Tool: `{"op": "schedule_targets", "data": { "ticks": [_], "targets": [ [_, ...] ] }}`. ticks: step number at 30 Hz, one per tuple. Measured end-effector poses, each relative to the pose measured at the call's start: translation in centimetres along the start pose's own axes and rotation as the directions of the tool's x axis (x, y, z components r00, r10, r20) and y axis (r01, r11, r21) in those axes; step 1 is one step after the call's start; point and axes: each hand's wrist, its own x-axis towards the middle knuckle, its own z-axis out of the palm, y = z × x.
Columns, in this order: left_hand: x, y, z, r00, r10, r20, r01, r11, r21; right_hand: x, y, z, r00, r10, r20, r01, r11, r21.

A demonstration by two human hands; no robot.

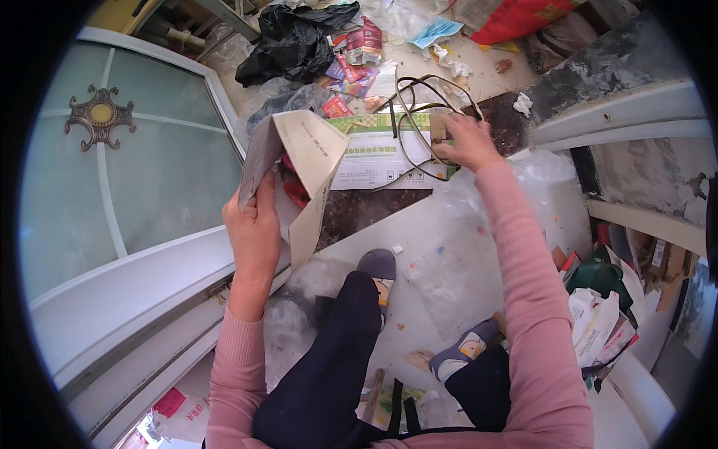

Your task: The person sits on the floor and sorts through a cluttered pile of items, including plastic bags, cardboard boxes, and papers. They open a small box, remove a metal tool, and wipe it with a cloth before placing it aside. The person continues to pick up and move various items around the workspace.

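Note:
My left hand point(255, 230) grips the edge of an opened cardboard box point(317, 149), thumb inside and fingers outside. Its flaps stand out, and something red and dark point(293, 188) shows inside. My right hand point(468, 140) is at the right end of a flat white-and-green printed carton point(370, 151), thumb and fingers spread over its brown end. Whether the fingers close on the carton or only touch it is hard to see. Loops of dark and pale cord point(412, 132) lie across the carton and pass beside that hand.
A black plastic bag point(291, 47), small printed packets point(364, 45) and a blue face mask point(437, 31) litter the floor ahead. Clear plastic sheeting point(449, 269) lies near my feet. A frosted-glass door point(162, 185) stands left; a bag of flattened cartons point(600, 320) is at right.

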Motion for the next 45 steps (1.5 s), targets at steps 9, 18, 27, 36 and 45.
{"op": "schedule_targets", "data": {
  "ticks": [9,18,27,36,45],
  "targets": [
    [0.1,-1.3,0.1,0.997,-0.007,-0.074,0.012,0.997,0.073,8.1,-3.9,5.7,0.993,-0.058,0.100,0.060,0.998,-0.018],
    [0.0,-2.6,0.5,0.994,-0.024,-0.104,0.028,0.999,0.041,-3.8,2.2,7.7,0.993,0.050,0.106,-0.080,0.951,0.297],
    [-0.3,-1.9,1.2,0.992,-0.122,-0.028,0.121,0.992,-0.040,-13.3,6.6,8.6,0.980,0.125,0.158,-0.181,0.890,0.418],
    [-1.5,-1.5,4.2,0.997,-0.044,0.057,0.050,0.992,-0.116,-21.5,9.7,-0.8,0.909,0.264,-0.322,-0.163,0.938,0.307],
    [-2.5,-2.0,7.9,0.981,0.067,0.181,-0.074,0.997,0.031,-29.0,10.8,9.2,0.976,0.215,-0.044,-0.196,0.944,0.267]
  ]
}}
